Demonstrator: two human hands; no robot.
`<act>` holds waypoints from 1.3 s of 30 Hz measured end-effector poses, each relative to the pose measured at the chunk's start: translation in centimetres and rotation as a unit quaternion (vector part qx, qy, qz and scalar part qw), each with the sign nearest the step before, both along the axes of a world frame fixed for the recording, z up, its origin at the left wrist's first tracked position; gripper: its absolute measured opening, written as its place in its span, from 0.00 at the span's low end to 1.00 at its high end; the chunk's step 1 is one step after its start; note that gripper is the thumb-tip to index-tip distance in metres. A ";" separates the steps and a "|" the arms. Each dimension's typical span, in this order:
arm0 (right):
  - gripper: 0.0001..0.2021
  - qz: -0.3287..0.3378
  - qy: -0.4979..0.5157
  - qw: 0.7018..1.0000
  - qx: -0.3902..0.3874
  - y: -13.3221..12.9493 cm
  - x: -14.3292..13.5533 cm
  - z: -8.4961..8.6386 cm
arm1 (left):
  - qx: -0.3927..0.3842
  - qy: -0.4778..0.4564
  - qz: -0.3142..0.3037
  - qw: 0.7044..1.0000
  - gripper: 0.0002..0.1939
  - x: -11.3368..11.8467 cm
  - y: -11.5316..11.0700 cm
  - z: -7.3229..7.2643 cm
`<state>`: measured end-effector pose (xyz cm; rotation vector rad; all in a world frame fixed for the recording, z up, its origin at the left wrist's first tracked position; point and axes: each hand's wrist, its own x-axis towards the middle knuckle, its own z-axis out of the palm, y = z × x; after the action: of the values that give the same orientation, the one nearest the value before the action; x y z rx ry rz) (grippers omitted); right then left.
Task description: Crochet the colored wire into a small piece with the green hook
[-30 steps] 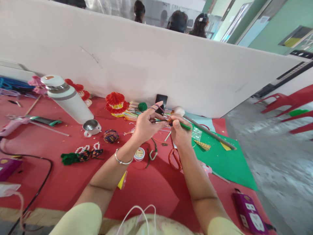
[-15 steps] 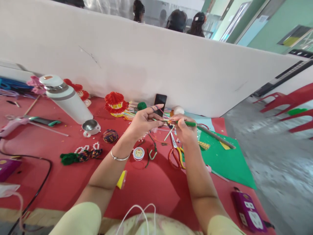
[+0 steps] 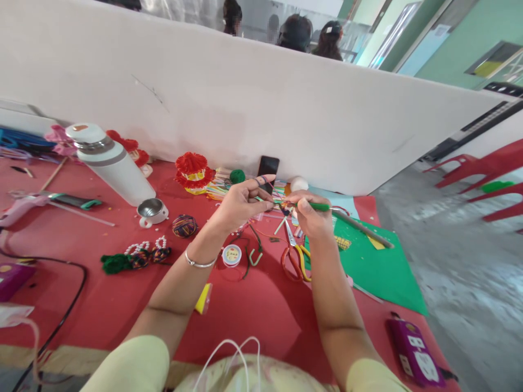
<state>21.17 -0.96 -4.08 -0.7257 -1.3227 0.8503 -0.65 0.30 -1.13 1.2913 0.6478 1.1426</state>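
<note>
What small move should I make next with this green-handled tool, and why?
Perhaps guide the tip of the green-handled tool under the yarn strand. Your right hand grips its handle, with the tip end pointing toward your left hand. The strand runs from your left forefinger toward the small multicoloured yarn piece between your hands.

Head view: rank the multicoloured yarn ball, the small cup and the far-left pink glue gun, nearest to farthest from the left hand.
From the left hand:
1. Multicoloured yarn ball: left of the hand, beside the forearm.
2. Small cup: further left, just past the ball.
3. Pink glue gun: near the picture's left edge.
</note>
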 end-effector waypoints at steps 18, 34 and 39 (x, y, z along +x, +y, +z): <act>0.10 0.005 -0.035 0.999 -0.005 -0.1 0.6 0.1 | 0.033 0.061 0.037 0.997 0.36 -0.1 -0.2 0.5; 0.07 -0.005 -0.140 0.989 0.040 -0.8 0.5 1.7 | 0.091 0.095 0.074 0.989 0.26 0.1 0.0 -0.2; 0.06 -0.017 -0.141 0.988 0.056 -1.0 0.3 1.9 | 0.113 0.108 0.087 0.984 0.19 0.1 0.2 -0.4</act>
<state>21.48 -1.94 -2.23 -0.7973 -1.5928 0.6564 -0.54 0.47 -1.51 1.5918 0.8209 1.2563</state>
